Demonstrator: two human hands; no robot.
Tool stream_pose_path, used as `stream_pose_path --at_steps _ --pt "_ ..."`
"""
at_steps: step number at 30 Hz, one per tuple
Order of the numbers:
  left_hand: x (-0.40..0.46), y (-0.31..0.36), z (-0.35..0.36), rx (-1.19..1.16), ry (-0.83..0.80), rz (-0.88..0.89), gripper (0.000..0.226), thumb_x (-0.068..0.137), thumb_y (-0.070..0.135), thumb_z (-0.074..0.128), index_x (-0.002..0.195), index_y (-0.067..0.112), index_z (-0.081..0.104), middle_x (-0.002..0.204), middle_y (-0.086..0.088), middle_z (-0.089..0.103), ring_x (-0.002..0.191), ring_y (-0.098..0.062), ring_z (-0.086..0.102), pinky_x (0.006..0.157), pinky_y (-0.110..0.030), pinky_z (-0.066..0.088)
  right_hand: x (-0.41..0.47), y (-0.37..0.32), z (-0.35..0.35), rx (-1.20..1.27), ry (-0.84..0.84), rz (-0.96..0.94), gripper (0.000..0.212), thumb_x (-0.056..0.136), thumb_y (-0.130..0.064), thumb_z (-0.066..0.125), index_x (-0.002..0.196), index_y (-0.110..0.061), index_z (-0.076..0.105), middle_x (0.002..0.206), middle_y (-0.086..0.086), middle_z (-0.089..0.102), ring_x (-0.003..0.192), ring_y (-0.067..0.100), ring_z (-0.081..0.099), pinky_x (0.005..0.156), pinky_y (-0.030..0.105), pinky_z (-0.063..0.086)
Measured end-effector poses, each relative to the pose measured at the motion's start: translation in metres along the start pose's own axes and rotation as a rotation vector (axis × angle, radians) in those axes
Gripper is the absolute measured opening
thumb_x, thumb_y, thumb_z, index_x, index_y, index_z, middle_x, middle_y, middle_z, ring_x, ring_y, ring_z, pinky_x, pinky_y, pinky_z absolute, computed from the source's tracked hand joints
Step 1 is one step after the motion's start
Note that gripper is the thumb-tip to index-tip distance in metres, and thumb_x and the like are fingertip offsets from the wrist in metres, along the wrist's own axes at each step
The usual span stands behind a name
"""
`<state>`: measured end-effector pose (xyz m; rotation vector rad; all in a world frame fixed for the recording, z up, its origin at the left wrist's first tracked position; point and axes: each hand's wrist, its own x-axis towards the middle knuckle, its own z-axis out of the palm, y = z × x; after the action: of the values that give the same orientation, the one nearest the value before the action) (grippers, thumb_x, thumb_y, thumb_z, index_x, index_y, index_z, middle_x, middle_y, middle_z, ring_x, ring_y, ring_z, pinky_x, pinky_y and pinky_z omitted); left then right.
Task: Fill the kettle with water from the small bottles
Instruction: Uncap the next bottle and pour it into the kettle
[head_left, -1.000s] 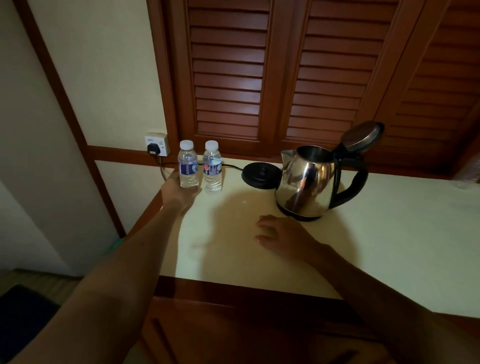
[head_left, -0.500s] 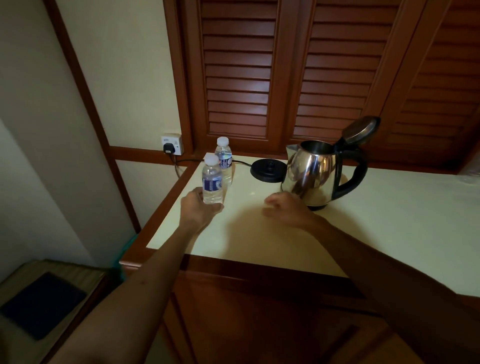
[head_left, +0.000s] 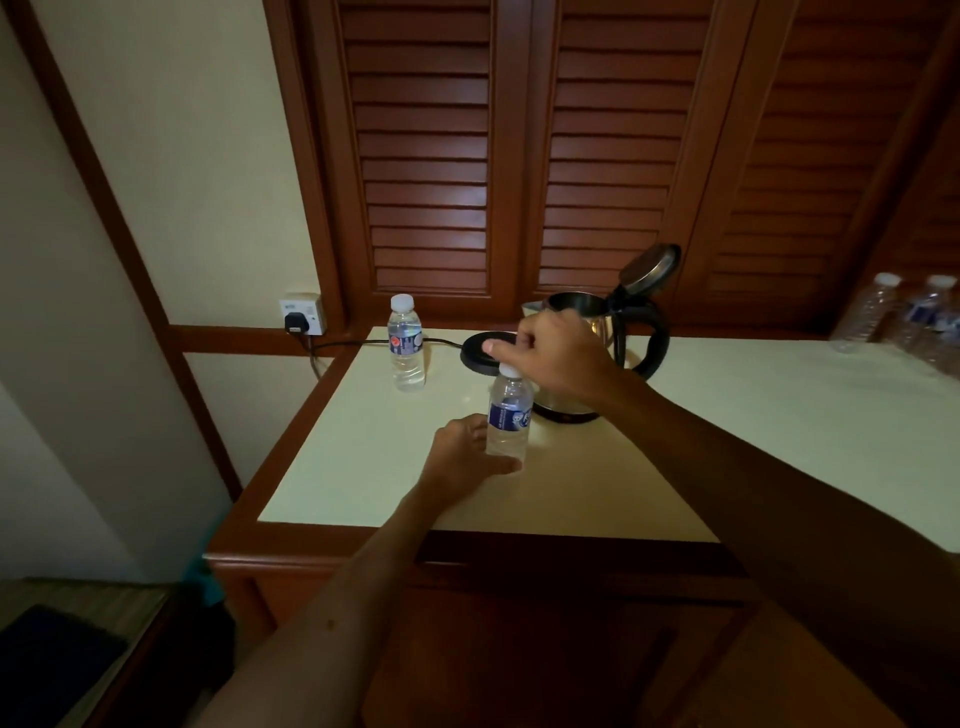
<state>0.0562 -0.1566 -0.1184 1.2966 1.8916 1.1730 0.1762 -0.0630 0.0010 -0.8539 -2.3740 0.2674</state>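
Left hand (head_left: 462, 451) wrapped round base of small clear plastic water bottle with blue label (head_left: 509, 415) on cream countertop (head_left: 727, 441), right hand (head_left: 561, 358) fingertips closed on its white cap (head_left: 509, 370), shiny steel kettle with black handle (head_left: 636, 332) just behind, lid flipped up, second matching bottle (head_left: 406, 343) further back near black round kettle base (head_left: 480, 353).

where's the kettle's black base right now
In the head view, the round black kettle base sits at the back of the cream countertop, between the far water bottle and the steel kettle.
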Motion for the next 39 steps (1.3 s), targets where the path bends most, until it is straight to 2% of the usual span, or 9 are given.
stream_pose_path --at_steps 3,11,16,22,25,28,30,33,39 --pt "0.002 -0.002 0.002 -0.031 -0.008 -0.011 0.068 0.065 0.021 0.091 0.126 0.012 0.063 0.122 -0.002 0.070 0.107 -0.018 0.068 0.099 -0.037 0.053 -0.001 -0.008 -0.015 -0.167 -0.160 0.026 0.045 0.082 -0.060 0.060 0.069 -0.017 0.055 0.065 0.000 0.053 0.068 0.016 0.056 0.060 0.033 0.046" --pt "0.001 -0.006 -0.002 -0.079 -0.022 -0.006 0.058 0.058 0.020 0.094 0.111 0.016 0.071 0.105 0.003 0.076 0.095 -0.014 0.072 0.094 -0.039 0.056 0.000 -0.022 -0.030 -0.345 -0.335 -0.148 0.044 0.092 -0.043 0.057 0.060 -0.019 0.040 0.056 -0.001 0.042 0.051 0.012 0.039 0.052 0.028 0.029" --pt "0.001 -0.005 -0.004 -0.080 -0.030 0.015 0.051 0.061 0.016 0.093 0.108 0.015 0.072 0.101 0.004 0.076 0.090 -0.010 0.073 0.091 -0.034 0.057 0.001 -0.017 -0.033 -0.351 -0.425 -0.257 0.036 0.094 -0.038 0.052 0.064 -0.020 0.043 0.064 -0.003 0.042 0.060 0.013 0.039 0.064 0.038 0.038" --pt "0.001 -0.006 -0.004 -0.104 -0.029 0.012 0.054 0.057 0.014 0.094 0.106 0.013 0.073 0.100 0.002 0.077 0.090 -0.014 0.074 0.092 -0.038 0.057 0.002 -0.007 -0.033 -0.310 -0.500 -0.310 0.010 0.090 -0.023 0.058 0.094 -0.015 0.061 0.094 0.000 0.052 0.090 0.016 0.046 0.088 0.041 0.040" --pt "0.000 -0.006 -0.003 -0.105 -0.015 0.015 0.057 0.056 0.016 0.095 0.107 0.013 0.072 0.101 0.001 0.076 0.091 -0.015 0.073 0.093 -0.039 0.057 0.004 -0.010 -0.042 -0.225 -0.552 -0.261 0.022 0.091 -0.021 0.060 0.112 -0.017 0.065 0.105 0.000 0.057 0.099 0.017 0.052 0.089 0.036 0.042" --pt "-0.002 -0.005 -0.002 -0.096 -0.011 0.008 0.058 0.058 0.018 0.094 0.110 0.014 0.071 0.105 0.001 0.076 0.094 -0.013 0.072 0.094 -0.036 0.056 0.009 -0.017 -0.055 -0.101 -0.623 -0.139 0.048 0.093 -0.034 0.059 0.137 -0.017 0.049 0.111 -0.004 0.064 0.100 0.012 0.059 0.081 0.024 0.046" --pt "-0.002 -0.005 -0.001 -0.093 -0.011 0.013 0.058 0.059 0.019 0.094 0.112 0.014 0.070 0.107 0.001 0.075 0.095 -0.013 0.072 0.093 -0.033 0.056 0.014 -0.022 -0.057 -0.180 -0.604 -0.145 0.048 0.095 -0.046 0.052 0.125 -0.010 0.059 0.102 0.002 0.067 0.089 0.014 0.061 0.070 0.022 0.046" --pt "-0.001 -0.005 -0.001 -0.078 -0.008 0.012 0.056 0.061 0.020 0.093 0.112 0.015 0.069 0.110 0.000 0.074 0.096 -0.013 0.071 0.089 -0.025 0.055 0.014 -0.030 -0.048 -0.281 -0.620 -0.154 0.055 0.094 -0.054 0.047 0.085 -0.003 0.066 0.068 0.004 0.055 0.063 0.017 0.050 0.055 0.025 0.037" --pt "0.001 -0.005 -0.001 -0.045 -0.018 0.007 0.063 0.062 0.023 0.093 0.118 0.013 0.066 0.114 -0.001 0.072 0.100 -0.016 0.070 0.094 -0.032 0.055 0.014 -0.028 -0.040 -0.382 -0.577 -0.232 0.036 0.094 -0.040 0.054 0.070 -0.014 0.059 0.069 0.005 0.058 0.074 0.024 0.058 0.061 0.032 0.041"
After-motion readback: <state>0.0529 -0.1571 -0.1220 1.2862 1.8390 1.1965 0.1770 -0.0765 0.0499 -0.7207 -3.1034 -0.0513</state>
